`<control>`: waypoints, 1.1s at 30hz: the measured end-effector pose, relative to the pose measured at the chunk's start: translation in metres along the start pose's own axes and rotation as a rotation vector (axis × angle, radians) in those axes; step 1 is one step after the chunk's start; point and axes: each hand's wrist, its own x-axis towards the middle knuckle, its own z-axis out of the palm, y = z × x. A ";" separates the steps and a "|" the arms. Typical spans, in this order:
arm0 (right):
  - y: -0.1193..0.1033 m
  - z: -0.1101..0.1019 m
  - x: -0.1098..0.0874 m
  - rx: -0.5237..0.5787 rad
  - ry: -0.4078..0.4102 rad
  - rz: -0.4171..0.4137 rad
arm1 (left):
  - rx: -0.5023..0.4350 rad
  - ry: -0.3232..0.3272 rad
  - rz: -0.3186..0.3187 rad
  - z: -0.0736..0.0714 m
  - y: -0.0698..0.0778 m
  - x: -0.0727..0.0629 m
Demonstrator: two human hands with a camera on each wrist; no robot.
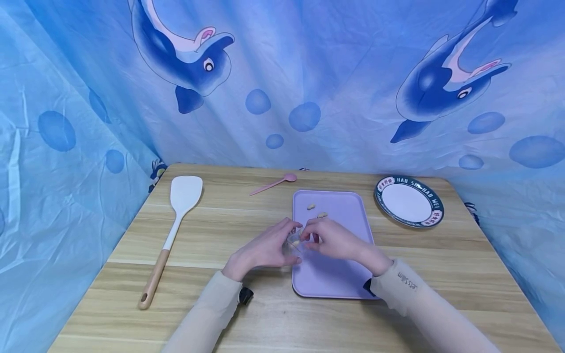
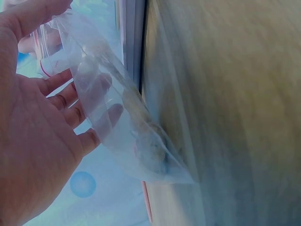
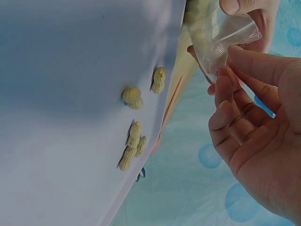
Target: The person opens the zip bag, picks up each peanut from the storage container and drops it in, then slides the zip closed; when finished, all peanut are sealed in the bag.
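A clear zip bag [image 2: 113,127] hangs from my left hand [image 1: 269,245], which grips it near the mouth, thumb on one side. Blurred brownish lumps lie low inside the bag in the left wrist view. With thumb and fingertips, my right hand [image 3: 263,127] pinches the edge of the bag's mouth. Both hands meet over the left side of a purple tray [image 1: 333,279]. Several unshelled peanuts [image 3: 159,81] lie on the tray, a few of them clustered together; in the head view some peanuts [image 1: 311,207] show beyond the hands.
Left on the wooden table [image 1: 220,215] lies a white spatula [image 1: 185,193] with a wooden handle. A pink spoon [image 1: 289,177] is behind the tray. To the right stands a plate [image 1: 408,202] with a dark patterned rim. A blue dolphin curtain [image 1: 282,73] hangs behind.
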 end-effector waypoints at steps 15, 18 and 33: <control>0.001 0.003 0.000 0.025 -0.006 0.007 | -0.008 -0.005 -0.006 0.000 0.001 0.000; 0.001 0.003 0.000 0.027 -0.003 0.006 | -0.005 -0.005 -0.008 0.000 0.001 0.000; 0.018 -0.021 -0.001 0.080 0.080 0.009 | -0.026 -0.003 -0.008 -0.001 0.001 -0.001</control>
